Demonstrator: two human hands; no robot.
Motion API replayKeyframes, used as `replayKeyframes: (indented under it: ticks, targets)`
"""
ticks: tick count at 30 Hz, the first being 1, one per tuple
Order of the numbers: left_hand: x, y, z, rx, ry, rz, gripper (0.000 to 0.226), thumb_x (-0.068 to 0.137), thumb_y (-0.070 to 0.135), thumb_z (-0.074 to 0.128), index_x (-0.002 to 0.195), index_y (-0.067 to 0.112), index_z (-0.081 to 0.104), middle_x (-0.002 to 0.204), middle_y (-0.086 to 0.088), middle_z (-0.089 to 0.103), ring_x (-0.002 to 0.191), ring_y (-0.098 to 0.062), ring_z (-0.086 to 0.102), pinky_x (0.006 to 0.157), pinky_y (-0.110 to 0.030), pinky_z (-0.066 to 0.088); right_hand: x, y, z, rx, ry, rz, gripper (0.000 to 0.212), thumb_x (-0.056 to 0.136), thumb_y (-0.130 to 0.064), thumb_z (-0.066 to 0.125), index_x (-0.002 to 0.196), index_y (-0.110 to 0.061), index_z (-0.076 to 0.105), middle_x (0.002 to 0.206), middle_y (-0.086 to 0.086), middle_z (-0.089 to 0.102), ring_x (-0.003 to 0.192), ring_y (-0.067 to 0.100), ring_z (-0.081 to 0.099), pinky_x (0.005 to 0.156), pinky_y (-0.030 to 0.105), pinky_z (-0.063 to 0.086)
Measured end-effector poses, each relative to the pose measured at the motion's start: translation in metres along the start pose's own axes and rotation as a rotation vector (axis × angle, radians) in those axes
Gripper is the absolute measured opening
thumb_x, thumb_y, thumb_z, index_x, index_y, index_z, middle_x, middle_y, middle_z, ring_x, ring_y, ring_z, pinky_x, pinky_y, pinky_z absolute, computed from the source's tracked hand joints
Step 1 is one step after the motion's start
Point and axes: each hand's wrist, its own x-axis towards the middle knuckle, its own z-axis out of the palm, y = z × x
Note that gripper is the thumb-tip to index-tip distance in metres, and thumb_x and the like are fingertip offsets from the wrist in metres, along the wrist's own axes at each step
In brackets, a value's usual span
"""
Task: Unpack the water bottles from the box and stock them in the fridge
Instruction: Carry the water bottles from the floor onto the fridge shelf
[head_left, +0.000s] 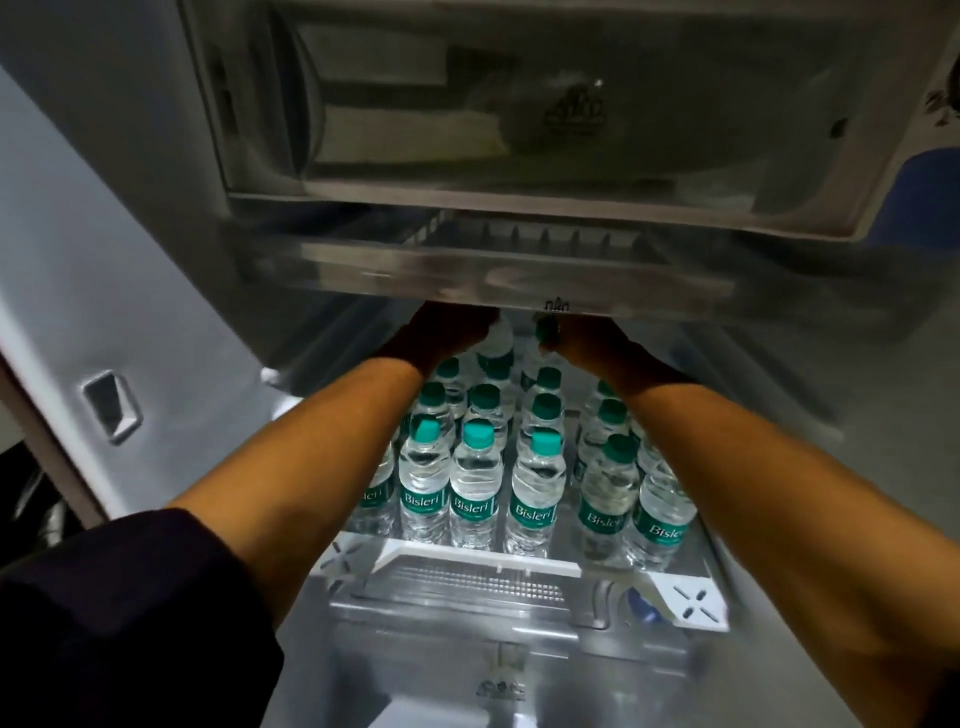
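Observation:
Several small clear water bottles (475, 491) with teal caps and teal labels stand in rows on a glass fridge shelf (483, 555). Both my arms reach deep over them to the back of the shelf. My left hand (441, 330) grips a bottle (497, 340) at the rear, just under the shelf above. My right hand (587, 338) holds another bottle (546, 332) by its top beside it. The fingers of both hands are partly hidden in shadow under the upper shelf. The box is out of view.
A clear upper shelf front (488, 270) hangs low right above my hands. A freezer compartment (467, 114) sits above it. The open fridge door (104, 291) is on the left. Below the bottle shelf lies a crisper cover (467, 587).

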Motion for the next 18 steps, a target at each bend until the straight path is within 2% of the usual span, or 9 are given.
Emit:
replayKeyframes:
  ticks: [3, 6, 9, 11, 14, 16, 18]
  targets:
    - [0.012, -0.003, 0.010, 0.090, -0.006, 0.010, 0.015, 0.098, 0.025, 0.052, 0.087, 0.017, 0.056, 0.082, -0.004, 0.058, 0.077, -0.019, 0.056, 0.072, -0.032, 0.050, 0.003, 0.004, 0.002, 0.014, -0.036, 0.008, 0.025, 0.094, -0.004, 0.058, 0.118, 0.003, 0.062, 0.121, 0.021, 0.061, 0.113, 0.032, 0.057, 0.092, 0.028, 0.041]
    - [0.020, -0.007, 0.018, 0.230, 0.004, 0.098, 0.012, 0.096, 0.018, 0.056, 0.087, 0.011, 0.058, 0.079, -0.003, 0.057, 0.073, -0.016, 0.054, 0.077, -0.036, 0.050, 0.005, 0.012, 0.007, 0.067, -0.007, 0.008, 0.028, 0.088, 0.001, 0.064, 0.116, 0.004, 0.063, 0.122, 0.021, 0.061, 0.114, 0.031, 0.057, 0.094, 0.026, 0.041]
    - [0.024, -0.011, 0.025, 0.344, -0.041, 0.125, 0.015, 0.094, 0.013, 0.058, 0.099, 0.000, 0.064, 0.096, -0.013, 0.064, 0.086, -0.022, 0.058, 0.077, -0.029, 0.044, 0.007, 0.020, 0.013, 0.053, -0.040, 0.014, 0.028, 0.090, -0.002, 0.064, 0.117, -0.002, 0.066, 0.125, 0.016, 0.062, 0.116, 0.027, 0.057, 0.098, 0.026, 0.040]
    - [0.026, -0.012, 0.027, 0.355, -0.060, 0.118, 0.017, 0.094, 0.012, 0.057, 0.103, -0.001, 0.064, 0.101, -0.015, 0.063, 0.091, -0.022, 0.058, 0.077, -0.028, 0.040, 0.009, 0.023, 0.016, 0.051, -0.038, 0.031, 0.025, 0.091, -0.006, 0.063, 0.115, -0.004, 0.068, 0.124, 0.015, 0.063, 0.115, 0.027, 0.058, 0.102, 0.031, 0.042]
    - [0.030, -0.011, 0.029, 0.350, -0.063, 0.123, 0.014, 0.094, 0.010, 0.056, 0.100, 0.001, 0.065, 0.099, -0.011, 0.061, 0.088, -0.017, 0.052, 0.080, -0.029, 0.042, 0.014, 0.026, 0.017, 0.011, -0.060, 0.044, 0.027, 0.090, -0.008, 0.065, 0.116, -0.006, 0.068, 0.124, 0.014, 0.063, 0.116, 0.027, 0.058, 0.103, 0.035, 0.043]
    - [0.034, -0.011, 0.034, 0.341, -0.069, 0.129, 0.014, 0.094, 0.011, 0.056, 0.099, 0.003, 0.066, 0.100, -0.011, 0.063, 0.087, -0.018, 0.054, 0.077, -0.027, 0.040, 0.016, 0.030, 0.018, 0.004, -0.052, 0.053, 0.028, 0.088, -0.007, 0.067, 0.116, -0.006, 0.068, 0.123, 0.014, 0.063, 0.115, 0.027, 0.059, 0.102, 0.034, 0.044]
    - [0.037, -0.011, 0.037, 0.307, -0.095, 0.118, 0.015, 0.093, 0.011, 0.058, 0.102, 0.004, 0.067, 0.102, -0.013, 0.065, 0.092, -0.023, 0.061, 0.078, -0.028, 0.046, 0.018, 0.032, 0.020, 0.037, -0.033, 0.067, 0.026, 0.089, -0.007, 0.067, 0.115, -0.005, 0.068, 0.121, 0.015, 0.064, 0.112, 0.026, 0.060, 0.097, 0.030, 0.045]
